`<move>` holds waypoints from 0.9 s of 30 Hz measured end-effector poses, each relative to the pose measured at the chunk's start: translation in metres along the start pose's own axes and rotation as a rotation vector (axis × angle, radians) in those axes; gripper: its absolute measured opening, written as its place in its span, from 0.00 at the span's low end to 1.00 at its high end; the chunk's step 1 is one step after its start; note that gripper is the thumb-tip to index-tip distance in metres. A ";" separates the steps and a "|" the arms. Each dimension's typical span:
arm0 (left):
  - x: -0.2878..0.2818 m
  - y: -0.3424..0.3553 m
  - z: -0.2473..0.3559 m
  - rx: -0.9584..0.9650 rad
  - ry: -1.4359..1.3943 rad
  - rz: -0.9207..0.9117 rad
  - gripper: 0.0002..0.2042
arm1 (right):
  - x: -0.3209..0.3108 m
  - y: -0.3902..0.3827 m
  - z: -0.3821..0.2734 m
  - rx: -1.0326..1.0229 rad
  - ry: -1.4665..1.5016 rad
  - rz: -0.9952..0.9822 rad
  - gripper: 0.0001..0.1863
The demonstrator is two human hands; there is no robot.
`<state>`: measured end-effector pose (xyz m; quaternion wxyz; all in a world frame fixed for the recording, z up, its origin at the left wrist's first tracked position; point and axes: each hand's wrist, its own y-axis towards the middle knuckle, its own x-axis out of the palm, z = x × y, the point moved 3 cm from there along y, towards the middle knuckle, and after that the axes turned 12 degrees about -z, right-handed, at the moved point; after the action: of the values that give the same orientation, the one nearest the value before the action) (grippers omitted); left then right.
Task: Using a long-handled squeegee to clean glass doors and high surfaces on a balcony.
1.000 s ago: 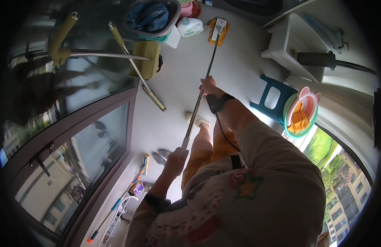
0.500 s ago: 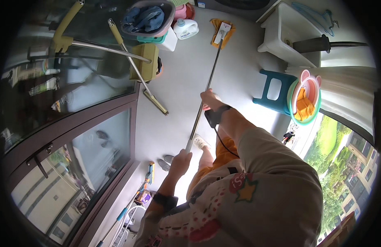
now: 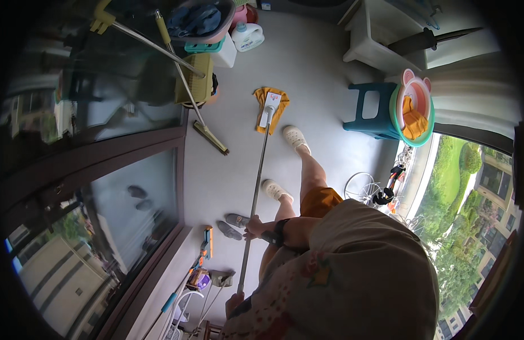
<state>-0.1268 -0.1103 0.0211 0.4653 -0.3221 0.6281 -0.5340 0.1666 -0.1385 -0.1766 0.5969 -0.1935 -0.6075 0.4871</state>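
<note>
Silver-poled, orange-clothed mop [image 3: 273, 101] slides back from far edge of grey floor [image 3: 228, 184], likely mid-pull; left hand [image 3: 234, 305] and right hand [image 3: 254, 226] wrapped round it.

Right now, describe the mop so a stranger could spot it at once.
Find the grey floor, then the two pale clogs. The mop runs left of them, its pole in the right hand and left hand. Unlike the yellowish broom farther left, it ends in a flat white head on orange cloth.

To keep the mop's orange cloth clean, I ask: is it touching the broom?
Apart. The head view shows grey floor between the orange cloth under the mop head and the broom.
</note>
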 end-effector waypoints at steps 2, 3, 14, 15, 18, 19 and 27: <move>0.005 0.005 0.011 0.000 0.136 -0.014 0.10 | -0.007 -0.001 -0.021 -0.107 -0.140 0.077 0.09; -0.022 0.013 0.076 0.426 0.235 0.089 0.05 | -0.050 0.019 -0.047 -0.265 -0.349 0.137 0.11; -0.098 0.124 0.404 0.754 -0.271 -0.091 0.16 | -0.190 -0.004 -0.388 -0.236 -2.397 0.510 0.12; -0.121 0.106 0.396 0.654 -0.297 -0.025 0.16 | -0.107 -0.012 -0.385 -0.298 -2.472 0.420 0.12; -0.133 0.099 0.517 0.514 -0.617 -0.398 0.16 | -0.200 -0.075 -0.474 -0.252 -2.587 0.808 0.09; -0.128 0.109 0.538 0.560 -0.611 -0.418 0.16 | -0.208 -0.095 -0.491 -0.300 -2.544 0.872 0.08; -0.152 0.109 0.613 0.424 -0.579 -0.407 0.20 | -0.196 -0.195 -0.535 -0.598 -0.228 0.428 0.04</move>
<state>0.5074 -0.1764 -0.0458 0.5641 -0.4736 0.2707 -0.6198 0.7645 -0.1939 -0.2212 0.3275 -0.4258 -0.7313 0.4203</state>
